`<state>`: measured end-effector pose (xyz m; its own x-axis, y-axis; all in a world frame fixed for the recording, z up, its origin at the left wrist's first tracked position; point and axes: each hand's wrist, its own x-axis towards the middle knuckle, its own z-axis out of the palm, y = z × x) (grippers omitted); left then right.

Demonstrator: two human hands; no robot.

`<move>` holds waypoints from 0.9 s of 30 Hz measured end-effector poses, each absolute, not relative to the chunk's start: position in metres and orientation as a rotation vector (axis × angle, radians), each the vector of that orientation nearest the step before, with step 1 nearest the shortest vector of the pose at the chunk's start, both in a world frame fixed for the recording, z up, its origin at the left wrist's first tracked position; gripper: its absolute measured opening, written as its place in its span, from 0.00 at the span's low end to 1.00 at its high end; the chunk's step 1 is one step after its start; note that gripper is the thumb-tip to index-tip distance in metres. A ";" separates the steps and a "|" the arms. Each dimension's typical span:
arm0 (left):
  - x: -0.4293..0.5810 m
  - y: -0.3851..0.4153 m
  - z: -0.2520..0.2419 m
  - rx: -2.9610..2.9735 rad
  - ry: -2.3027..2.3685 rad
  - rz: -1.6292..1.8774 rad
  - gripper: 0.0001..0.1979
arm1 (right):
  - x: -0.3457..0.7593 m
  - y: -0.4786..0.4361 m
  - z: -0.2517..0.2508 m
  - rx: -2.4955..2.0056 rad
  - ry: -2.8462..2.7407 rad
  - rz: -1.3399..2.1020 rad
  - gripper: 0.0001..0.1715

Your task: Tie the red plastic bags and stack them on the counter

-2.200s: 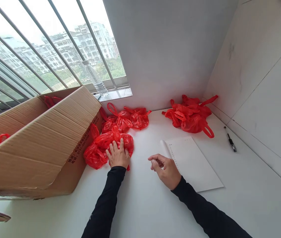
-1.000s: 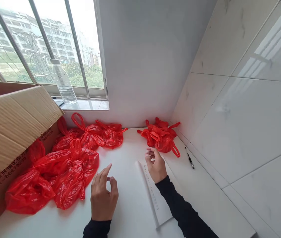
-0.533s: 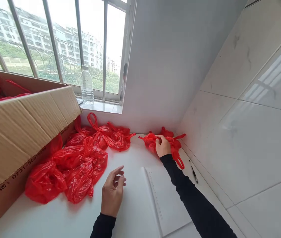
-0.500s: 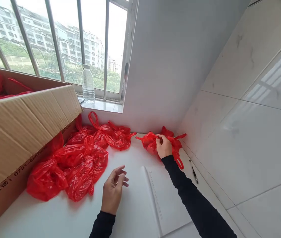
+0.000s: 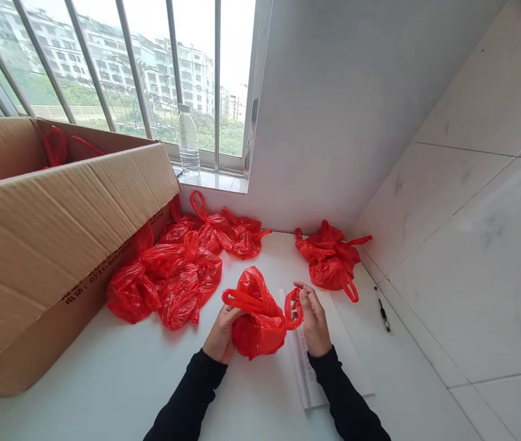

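Note:
A red plastic bag (image 5: 256, 318) hangs between both hands just above the white counter (image 5: 104, 386). My left hand (image 5: 221, 335) grips its left handle loop and side. My right hand (image 5: 314, 320) pinches the right handle loop. Under the bag and my right hand lies a sheet of white paper (image 5: 333, 361) with small print along its left edge.
A pile of red bags (image 5: 331, 260) sits in the back right corner, more red bags (image 5: 172, 272) lie beside a big open cardboard box (image 5: 44, 226) on the left. A pen (image 5: 384, 314) lies by the tiled wall. A water bottle (image 5: 189, 141) stands on the windowsill.
My right hand took a red bag from the corner pile and brought it back over the paper. My left hand came up and took hold of its other side.

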<state>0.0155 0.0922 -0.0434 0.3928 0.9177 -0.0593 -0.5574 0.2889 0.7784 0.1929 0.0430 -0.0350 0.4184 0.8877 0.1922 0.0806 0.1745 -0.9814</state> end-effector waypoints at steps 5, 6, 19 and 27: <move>0.022 0.088 -0.039 0.904 0.565 0.857 0.15 | 0.189 0.040 -0.034 -1.257 -1.203 0.857 0.28; 0.022 0.088 -0.039 0.937 0.553 0.831 0.17 | 0.188 0.040 -0.035 -1.243 -1.195 0.916 0.29; 0.026 0.090 -0.044 0.785 0.612 0.854 0.19 | 0.198 0.042 -0.034 -1.111 -0.979 0.996 0.21; 0.027 0.087 -0.046 1.073 0.535 0.720 0.25 | 0.198 0.041 -0.039 -1.168 -0.944 0.899 0.17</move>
